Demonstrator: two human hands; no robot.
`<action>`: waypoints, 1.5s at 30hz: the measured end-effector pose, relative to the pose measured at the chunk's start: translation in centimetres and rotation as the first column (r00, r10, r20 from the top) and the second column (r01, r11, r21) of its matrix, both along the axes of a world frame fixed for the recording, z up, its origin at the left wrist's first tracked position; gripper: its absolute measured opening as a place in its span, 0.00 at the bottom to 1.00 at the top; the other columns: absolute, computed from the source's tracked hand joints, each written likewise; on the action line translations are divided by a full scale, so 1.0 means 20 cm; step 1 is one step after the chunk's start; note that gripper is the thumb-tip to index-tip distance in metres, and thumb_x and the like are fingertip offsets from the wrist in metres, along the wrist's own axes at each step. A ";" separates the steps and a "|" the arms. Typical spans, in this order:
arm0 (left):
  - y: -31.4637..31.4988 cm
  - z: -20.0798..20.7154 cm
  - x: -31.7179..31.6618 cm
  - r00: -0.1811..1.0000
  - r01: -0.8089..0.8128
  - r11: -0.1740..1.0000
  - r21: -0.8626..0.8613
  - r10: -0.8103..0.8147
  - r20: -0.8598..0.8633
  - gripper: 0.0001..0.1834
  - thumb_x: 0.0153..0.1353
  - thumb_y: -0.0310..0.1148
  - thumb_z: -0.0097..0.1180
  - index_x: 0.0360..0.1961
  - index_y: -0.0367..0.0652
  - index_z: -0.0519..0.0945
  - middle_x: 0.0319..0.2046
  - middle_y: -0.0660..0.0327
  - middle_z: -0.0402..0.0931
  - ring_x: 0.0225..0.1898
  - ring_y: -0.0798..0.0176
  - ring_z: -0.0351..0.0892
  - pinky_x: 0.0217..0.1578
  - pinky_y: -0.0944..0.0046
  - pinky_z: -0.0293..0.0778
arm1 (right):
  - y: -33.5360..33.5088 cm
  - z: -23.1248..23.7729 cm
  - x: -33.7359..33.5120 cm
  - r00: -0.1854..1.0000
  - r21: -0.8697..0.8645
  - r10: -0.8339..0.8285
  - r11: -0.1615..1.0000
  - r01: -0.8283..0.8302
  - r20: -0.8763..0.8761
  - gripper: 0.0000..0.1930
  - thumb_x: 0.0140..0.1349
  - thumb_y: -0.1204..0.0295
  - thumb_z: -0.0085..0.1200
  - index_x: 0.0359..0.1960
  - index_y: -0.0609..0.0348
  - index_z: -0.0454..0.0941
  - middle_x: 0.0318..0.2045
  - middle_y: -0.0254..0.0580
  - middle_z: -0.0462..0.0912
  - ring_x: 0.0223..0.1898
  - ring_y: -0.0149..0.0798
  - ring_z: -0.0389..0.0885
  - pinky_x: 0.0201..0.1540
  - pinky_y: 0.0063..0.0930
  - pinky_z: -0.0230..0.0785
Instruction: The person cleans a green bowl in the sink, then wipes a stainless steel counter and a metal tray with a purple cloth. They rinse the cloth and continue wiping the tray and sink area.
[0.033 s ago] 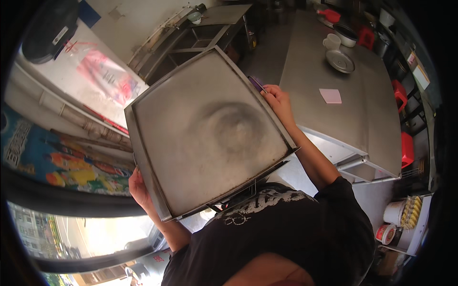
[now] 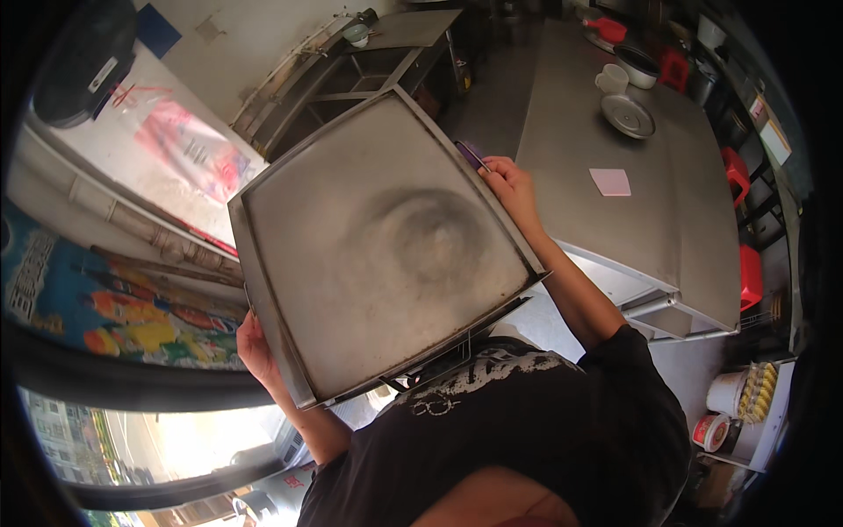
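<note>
A steel worktable is standing to the right of a square, rimmed metal tray. The left hand, fingers partly hidden, is gripping its left side; the right hand, fingers curled closed, is gripping its right.

Black short-sleeved T-shirt, mottled pale print; forearms, hands bare.
</note>
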State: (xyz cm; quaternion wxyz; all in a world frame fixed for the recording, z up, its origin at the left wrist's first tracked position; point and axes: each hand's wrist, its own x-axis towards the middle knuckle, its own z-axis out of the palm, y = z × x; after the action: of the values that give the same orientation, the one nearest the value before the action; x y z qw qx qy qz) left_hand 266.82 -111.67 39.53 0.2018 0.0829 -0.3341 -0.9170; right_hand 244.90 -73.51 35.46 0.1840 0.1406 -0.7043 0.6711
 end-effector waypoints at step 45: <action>-0.86 -0.22 -2.74 0.793 -0.388 0.868 -0.309 0.485 0.369 0.15 0.59 0.33 0.44 0.38 0.32 0.77 0.35 0.54 0.79 0.39 0.60 0.78 0.43 0.64 0.73 | -1.42 -0.23 -3.59 0.901 0.136 0.434 0.892 -0.432 0.012 0.11 0.52 0.68 0.55 0.29 0.64 0.79 0.32 0.46 0.78 0.36 0.39 0.76 0.39 0.29 0.68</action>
State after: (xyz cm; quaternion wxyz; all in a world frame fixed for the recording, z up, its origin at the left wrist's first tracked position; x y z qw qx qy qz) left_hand 212.06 -128.96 35.16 0.3371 0.3379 -0.4403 -0.7605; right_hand 173.11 -102.01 30.81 0.0263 0.3122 -0.6975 0.6445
